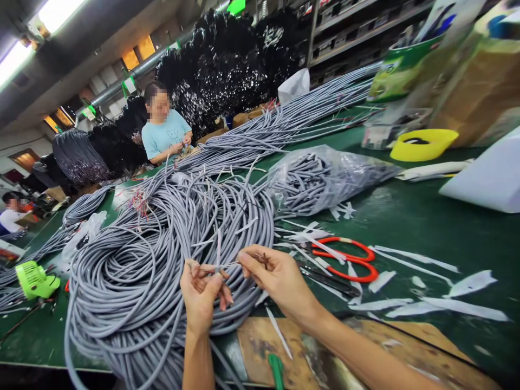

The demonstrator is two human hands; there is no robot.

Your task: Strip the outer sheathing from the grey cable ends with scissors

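Over a big coil of grey cables [134, 260] my two hands work close together. My left hand [202, 292] is closed, pinching the end of a grey cable [218, 268] between thumb and fingers. A white strip [219, 244] stands up just behind that end. My right hand [280, 279] is closed on thin wires [232, 264] that come out of the cable end. Its fingertips partly hide them, so their exact number is unclear. Right of my hands lie red-handled scissors [345, 257] among cut white strips [467, 309].
A clear plastic bag of short grey cable pieces [309, 181] lies behind the scissors. A wooden board [264, 346] and a green-handled tool [276, 371] are at the front edge. A small green fan [36, 280] stands left. A co-worker [166, 130] sits across the table.
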